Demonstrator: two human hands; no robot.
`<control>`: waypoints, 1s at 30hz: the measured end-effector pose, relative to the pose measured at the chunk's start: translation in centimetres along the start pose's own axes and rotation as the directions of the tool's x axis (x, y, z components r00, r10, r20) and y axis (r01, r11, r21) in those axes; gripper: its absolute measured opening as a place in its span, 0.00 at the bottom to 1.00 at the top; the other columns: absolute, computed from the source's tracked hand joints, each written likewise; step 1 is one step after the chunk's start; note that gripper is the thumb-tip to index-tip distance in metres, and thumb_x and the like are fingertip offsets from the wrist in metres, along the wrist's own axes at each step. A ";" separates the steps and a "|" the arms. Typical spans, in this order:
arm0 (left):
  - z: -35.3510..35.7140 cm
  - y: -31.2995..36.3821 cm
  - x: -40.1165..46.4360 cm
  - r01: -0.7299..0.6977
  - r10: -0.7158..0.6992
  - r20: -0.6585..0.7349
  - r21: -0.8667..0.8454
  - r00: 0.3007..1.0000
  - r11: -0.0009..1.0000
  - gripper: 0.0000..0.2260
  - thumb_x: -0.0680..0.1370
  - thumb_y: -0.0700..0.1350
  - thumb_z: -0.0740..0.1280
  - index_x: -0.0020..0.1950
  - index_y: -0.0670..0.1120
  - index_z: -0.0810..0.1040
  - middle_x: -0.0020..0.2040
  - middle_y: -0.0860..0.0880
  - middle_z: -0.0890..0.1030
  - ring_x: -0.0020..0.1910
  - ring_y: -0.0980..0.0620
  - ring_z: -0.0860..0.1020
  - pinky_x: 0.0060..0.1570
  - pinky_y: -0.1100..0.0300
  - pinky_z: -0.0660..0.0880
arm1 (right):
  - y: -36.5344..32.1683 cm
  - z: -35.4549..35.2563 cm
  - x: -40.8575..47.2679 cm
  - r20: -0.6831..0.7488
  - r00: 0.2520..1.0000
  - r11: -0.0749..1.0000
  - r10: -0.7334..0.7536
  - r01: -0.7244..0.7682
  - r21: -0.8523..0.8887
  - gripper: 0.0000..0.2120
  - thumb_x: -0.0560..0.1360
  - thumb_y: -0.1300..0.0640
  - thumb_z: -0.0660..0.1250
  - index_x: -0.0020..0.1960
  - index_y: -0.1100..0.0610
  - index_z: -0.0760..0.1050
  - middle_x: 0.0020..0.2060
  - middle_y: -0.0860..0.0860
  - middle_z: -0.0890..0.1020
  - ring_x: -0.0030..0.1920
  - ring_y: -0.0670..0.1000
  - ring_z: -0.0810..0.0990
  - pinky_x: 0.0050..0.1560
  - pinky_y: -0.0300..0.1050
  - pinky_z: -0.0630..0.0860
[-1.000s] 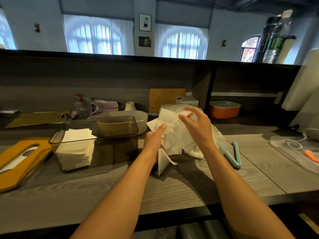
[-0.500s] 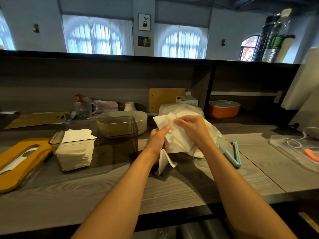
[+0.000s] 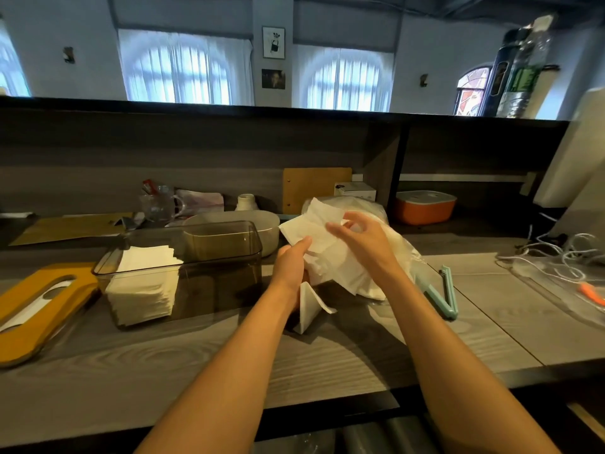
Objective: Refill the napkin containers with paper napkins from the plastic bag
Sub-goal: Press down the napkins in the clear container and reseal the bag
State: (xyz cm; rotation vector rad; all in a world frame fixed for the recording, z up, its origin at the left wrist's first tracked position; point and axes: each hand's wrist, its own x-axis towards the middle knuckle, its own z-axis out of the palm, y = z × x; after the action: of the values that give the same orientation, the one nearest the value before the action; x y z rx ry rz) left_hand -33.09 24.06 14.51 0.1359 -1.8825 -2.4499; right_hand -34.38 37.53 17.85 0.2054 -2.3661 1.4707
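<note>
An orange lid (image 3: 36,306) is lying at the tabletop's (image 3: 137,365) left edge. Just beside it a clear napkin container (image 3: 209,253) is standing, holding a stack of napkins (image 3: 144,286) in its left half. Near the tabletop's middle, the left hand (image 3: 289,267) is gripping a bunch of loose napkins (image 3: 314,237) from below. The right hand (image 3: 360,239) is hovering over them, fingers loosely spread and grasping nothing. The plastic bag (image 3: 389,247) is lying behind the hands, and a teal clip (image 3: 440,294) is resting to its right.
</note>
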 end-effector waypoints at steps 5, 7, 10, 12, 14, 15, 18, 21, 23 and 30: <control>0.1 0.0 -0.6 -0.052 0.054 0.091 -0.018 0.994 0.998 0.12 0.79 0.47 0.64 0.60 0.43 0.79 0.53 0.41 0.83 0.51 0.43 0.82 0.54 0.46 0.79 | -0.4 0.2 0.1 0.097 0.959 0.963 0.265 -0.269 0.026 0.29 0.74 0.37 0.67 0.67 0.55 0.72 0.61 0.52 0.77 0.56 0.52 0.75 0.56 0.49 0.73; 0.1 0.1 -0.7 -0.071 0.076 0.120 -0.048 0.990 0.996 0.10 0.79 0.45 0.63 0.57 0.44 0.79 0.49 0.43 0.83 0.49 0.45 0.82 0.52 0.48 0.79 | -0.2 -0.3 0.3 0.150 0.895 0.891 0.421 -0.439 0.120 0.32 0.71 0.33 0.68 0.65 0.54 0.73 0.58 0.55 0.79 0.56 0.56 0.78 0.59 0.55 0.76; 0.0 0.2 -0.8 -0.080 0.087 0.133 -0.056 0.987 0.995 0.11 0.80 0.45 0.62 0.59 0.44 0.79 0.50 0.43 0.83 0.49 0.46 0.81 0.50 0.50 0.79 | -0.1 -0.8 0.1 0.284 0.849 0.819 0.445 -0.514 0.256 0.33 0.67 0.34 0.72 0.64 0.54 0.73 0.54 0.57 0.82 0.53 0.58 0.82 0.59 0.58 0.78; 0.0 0.2 -0.7 -0.063 0.066 0.107 -0.029 0.992 0.998 0.13 0.79 0.45 0.63 0.62 0.42 0.78 0.53 0.41 0.83 0.51 0.44 0.82 0.46 0.52 0.80 | 0.0 -1.0 -0.1 0.328 0.863 0.776 0.386 -0.495 0.390 0.30 0.66 0.39 0.75 0.62 0.52 0.73 0.54 0.58 0.83 0.53 0.59 0.83 0.58 0.59 0.79; 0.1 0.2 -0.6 -0.040 0.041 0.092 -0.006 0.995 0.999 0.15 0.79 0.45 0.64 0.64 0.42 0.77 0.55 0.40 0.83 0.52 0.43 0.82 0.45 0.53 0.79 | -0.1 -1.1 -0.1 0.299 0.899 0.793 0.320 -0.427 0.434 0.19 0.72 0.45 0.74 0.57 0.52 0.75 0.55 0.58 0.82 0.53 0.60 0.83 0.58 0.60 0.79; 0.1 0.2 -0.6 -0.029 0.028 0.088 0.002 0.996 1.000 0.15 0.79 0.45 0.65 0.64 0.42 0.76 0.55 0.40 0.83 0.53 0.43 0.82 0.46 0.53 0.80 | -0.2 -1.1 -0.2 0.275 0.910 0.802 0.310 -0.406 0.439 0.14 0.74 0.48 0.73 0.55 0.52 0.75 0.54 0.59 0.83 0.53 0.60 0.83 0.58 0.60 0.79; 0.3 0.3 -0.7 0.002 -0.001 0.080 -0.011 0.997 1.000 0.16 0.79 0.47 0.65 0.64 0.42 0.76 0.54 0.41 0.83 0.52 0.43 0.82 0.46 0.52 0.79 | -0.1 -1.1 -0.1 0.221 0.923 0.808 0.316 -0.384 0.447 0.10 0.74 0.50 0.73 0.50 0.54 0.76 0.53 0.60 0.83 0.53 0.62 0.83 0.59 0.62 0.78; 0.3 0.4 -0.7 0.011 -0.006 0.083 -0.061 0.997 0.998 0.16 0.80 0.50 0.65 0.64 0.43 0.76 0.54 0.41 0.84 0.53 0.42 0.83 0.52 0.47 0.80 | -0.3 -1.2 -0.2 0.157 0.938 0.826 0.309 -0.347 0.444 0.11 0.73 0.50 0.74 0.48 0.56 0.78 0.52 0.61 0.83 0.52 0.62 0.84 0.57 0.61 0.79; 0.3 0.3 -0.7 -0.005 0.008 0.069 -0.043 0.998 0.999 0.18 0.80 0.51 0.66 0.65 0.43 0.75 0.55 0.42 0.83 0.53 0.43 0.83 0.51 0.47 0.81 | -0.2 -1.1 -0.2 0.159 0.941 0.836 0.299 -0.339 0.431 0.11 0.73 0.50 0.74 0.48 0.56 0.78 0.51 0.61 0.84 0.51 0.62 0.84 0.55 0.60 0.79; 0.3 0.4 -0.5 0.009 -0.004 0.062 -0.074 0.998 0.997 0.14 0.84 0.54 0.58 0.55 0.48 0.78 0.48 0.47 0.84 0.45 0.49 0.82 0.39 0.57 0.79 | -0.5 -1.2 -0.3 -0.032 0.958 0.797 0.286 -0.219 0.563 0.06 0.75 0.52 0.71 0.48 0.53 0.78 0.50 0.57 0.83 0.49 0.59 0.83 0.52 0.56 0.82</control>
State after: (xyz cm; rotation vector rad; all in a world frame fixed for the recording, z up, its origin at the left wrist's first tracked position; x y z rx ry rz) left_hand -32.64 24.28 14.99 0.0643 -1.8134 -2.5526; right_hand -33.71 38.37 18.62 -0.0659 -1.8655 2.2163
